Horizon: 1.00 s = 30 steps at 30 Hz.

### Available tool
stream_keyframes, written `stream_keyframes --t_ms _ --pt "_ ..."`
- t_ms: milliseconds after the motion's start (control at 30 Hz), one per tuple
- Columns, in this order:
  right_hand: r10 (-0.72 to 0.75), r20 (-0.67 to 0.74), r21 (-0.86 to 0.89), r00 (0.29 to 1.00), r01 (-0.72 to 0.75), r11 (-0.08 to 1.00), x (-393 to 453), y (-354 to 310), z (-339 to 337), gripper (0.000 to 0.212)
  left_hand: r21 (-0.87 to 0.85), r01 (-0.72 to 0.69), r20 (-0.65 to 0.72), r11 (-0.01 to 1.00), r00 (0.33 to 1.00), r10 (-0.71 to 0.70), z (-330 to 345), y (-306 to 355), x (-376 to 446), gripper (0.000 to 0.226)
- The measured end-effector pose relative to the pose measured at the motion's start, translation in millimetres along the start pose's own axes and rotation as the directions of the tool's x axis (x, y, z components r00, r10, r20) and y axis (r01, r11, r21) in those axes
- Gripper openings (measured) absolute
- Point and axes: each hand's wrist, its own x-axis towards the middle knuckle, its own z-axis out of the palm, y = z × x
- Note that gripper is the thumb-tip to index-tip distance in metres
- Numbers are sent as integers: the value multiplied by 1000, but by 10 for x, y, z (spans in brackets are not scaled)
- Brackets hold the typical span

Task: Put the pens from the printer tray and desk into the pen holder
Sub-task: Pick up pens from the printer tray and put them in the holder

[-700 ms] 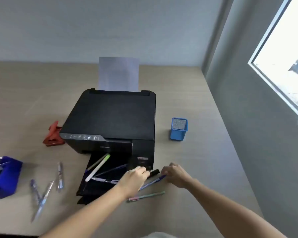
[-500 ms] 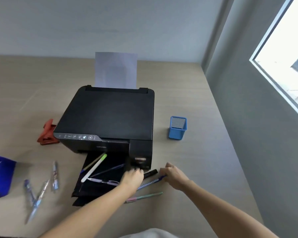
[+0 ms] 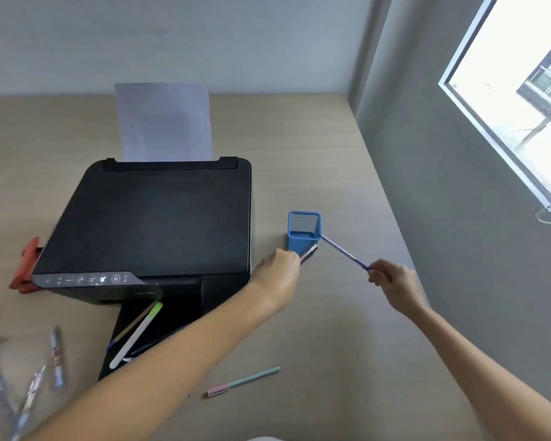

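Pens are in both hands, close to the holder [image 3: 304, 232]. The right hand [image 3: 395, 281] pinches the rear end of a blue pen [image 3: 344, 253] between its fingertips; the pen slants up and left, and its far tip sits at the holder's near right corner, at the rim. The left hand [image 3: 279, 275] is curled tight around a dark pen [image 3: 308, 253], of which only a short end shows past the fingers — that end lies against the holder's front wall, below the rim.

The holder, a blue mesh cup, stands upright on the desk [image 3: 331, 329] just right of the printer [image 3: 153, 221]. A sheet of paper [image 3: 164, 122] stands up from the printer's rear feed. At the front, the tray [image 3: 172, 316] sticks out, partly hidden by the left forearm; on it lie a white pen with a green cap [image 3: 137, 334] and, beside it, a thinner tan pen [image 3: 136, 323], both slanting the same way.

On the bare desk in front of the tray lies a mint pen with a pink end [image 3: 244, 381], well apart from the holder. Left of the tray — blurred — several clear pens [image 3: 56, 358] lie scattered. A red object [image 3: 24, 272] pokes out from behind the printer's left side.
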Motion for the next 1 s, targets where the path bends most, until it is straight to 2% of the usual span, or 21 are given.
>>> stream_keyframes --t_ms 67,133,233,433,533,667,733,800,867,933,1000 --pt "1 -124 56 992 6 998 127 -133 -95 11 -25 34 -58 999 998 -36 -137 128 354 21" --pt "-24 -174 68 984 37 997 263 -296 -116 9 -50 90 -38 995 995 -92 -192 206 668 25" --pt "-93 -152 -12 984 92 996 494 -510 -11 8 -23 148 8 989 989 -148 -100 217 949 29" --pt "-168 -48 -95 985 162 982 810 -803 331 11 56 61 23 997 998 -62 78 113 1007 31" --pt "-223 -22 -140 975 218 966 849 -897 436 12 -6 -68 -49 998 997 67 66 18 830 27" --pt "-268 -92 -121 959 257 959 677 -900 488 20 -213 -391 -239 896 909 340 -118 -308 211 24" --pt "-355 -137 -84 925 346 934 387 -868 583 20 -277 -405 -241 871 907 345 -199 -637 -238 14" --pt "-504 -29 -56 863 502 863 5 -786 761 10 -275 -272 -183 922 956 227 -94 -1063 -608 10" --pt "-588 228 -22 776 608 794 -402 -689 994 7 -232 -77 -64 970 996 64 164 -1478 -919 8" --pt "-563 455 -11 690 636 772 -700 -584 1221 16 -182 75 57 980 996 -65 477 -1737 -1144 9" --pt "-528 578 -13 622 655 756 -900 -498 1444 23 -115 158 102 981 984 -147 757 -1836 -1298 18"
